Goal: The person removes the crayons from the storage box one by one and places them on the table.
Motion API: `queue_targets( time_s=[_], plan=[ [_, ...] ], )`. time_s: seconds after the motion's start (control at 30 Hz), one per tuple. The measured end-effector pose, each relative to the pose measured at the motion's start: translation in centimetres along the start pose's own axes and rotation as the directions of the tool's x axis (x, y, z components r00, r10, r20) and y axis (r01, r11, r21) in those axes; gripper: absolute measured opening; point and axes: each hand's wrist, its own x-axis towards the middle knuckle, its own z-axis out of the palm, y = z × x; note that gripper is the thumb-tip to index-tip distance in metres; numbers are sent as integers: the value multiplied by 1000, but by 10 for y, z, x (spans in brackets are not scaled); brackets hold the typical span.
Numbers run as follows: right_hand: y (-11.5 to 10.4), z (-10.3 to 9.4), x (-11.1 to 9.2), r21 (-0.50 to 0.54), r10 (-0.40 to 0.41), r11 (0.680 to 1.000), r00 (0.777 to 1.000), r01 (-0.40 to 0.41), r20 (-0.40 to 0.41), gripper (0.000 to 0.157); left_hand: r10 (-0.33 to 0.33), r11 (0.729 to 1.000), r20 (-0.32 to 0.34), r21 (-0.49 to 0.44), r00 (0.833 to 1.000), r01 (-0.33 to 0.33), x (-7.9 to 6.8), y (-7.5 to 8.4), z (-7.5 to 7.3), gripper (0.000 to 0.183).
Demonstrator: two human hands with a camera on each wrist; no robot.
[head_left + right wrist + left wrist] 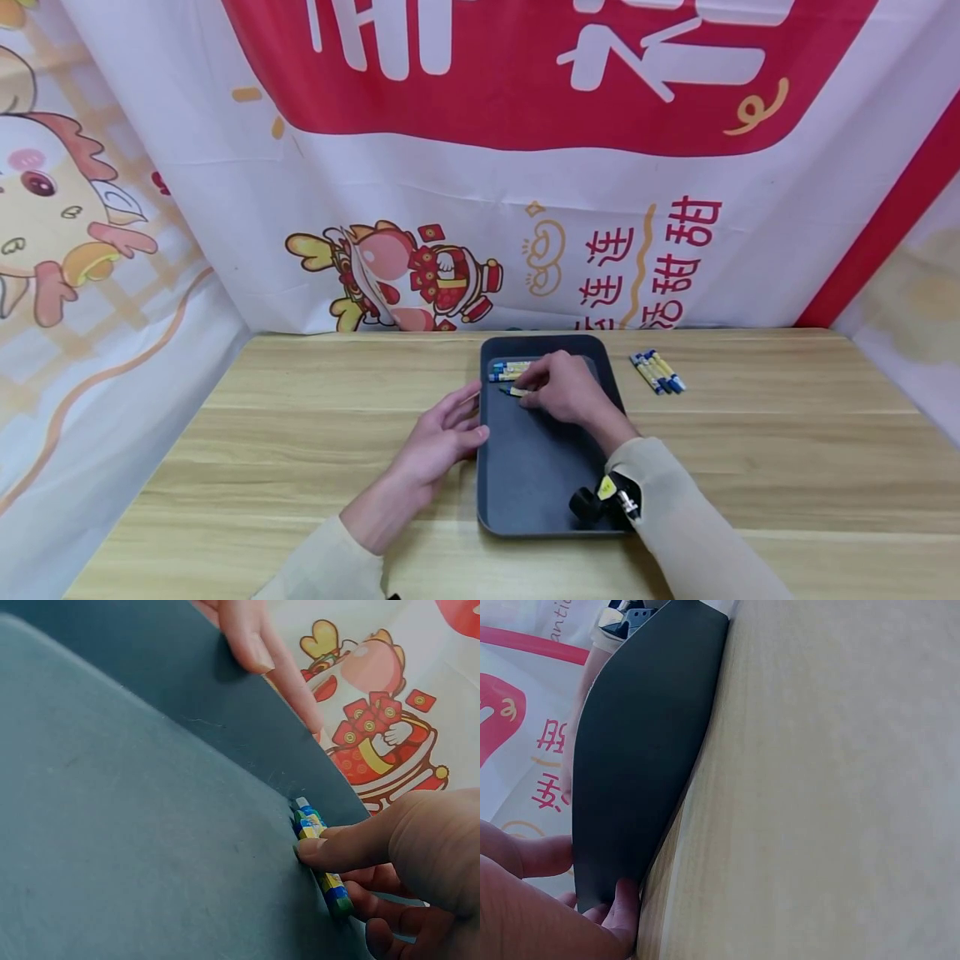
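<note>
My right hand (561,387) is over the far end of a dark grey tray (532,483) and pinches a green crayon (334,889) with a yellow and blue wrapper between thumb and fingers. The crayon lies low by the tray's inner wall. Beside it, along the far left of the tray, lie other crayons (504,377), partly hidden by the right hand. My left hand (442,433) holds the tray's left wall, its thumb over the rim and its fingertips (625,896) against the outer side.
Several crayons (652,375) with yellow wrappers and blue ends lie side by side on the wooden table (750,467), right of the tray. A printed cloth (465,183) hangs behind the table's far edge. A small black camera (588,504) on the right wrist overhangs the tray's near end.
</note>
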Motion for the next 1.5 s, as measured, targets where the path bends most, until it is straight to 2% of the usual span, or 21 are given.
queue_targets(
  time_s=[0.6,0.93,1.17,1.5],
  plan=[
    [0,-7,-2,3,-67,998,997,67,42,17,13,1000,5,-12,1000,-13,1,0,1,67],
    [-1,-11,-8,54,-131,990,991,130,3,17,14,1000,8,-11,1000,-14,1,-1,0,66],
    [-1,-16,-10,71,-134,988,990,137,-35,18,3,1000,7,-2,1000,-3,1,0,0,66],
    [-5,-28,-13,99,-179,977,978,190,-107,18,-15,1000,-2,0,1000,15,3,0,-1,65]
  ],
)
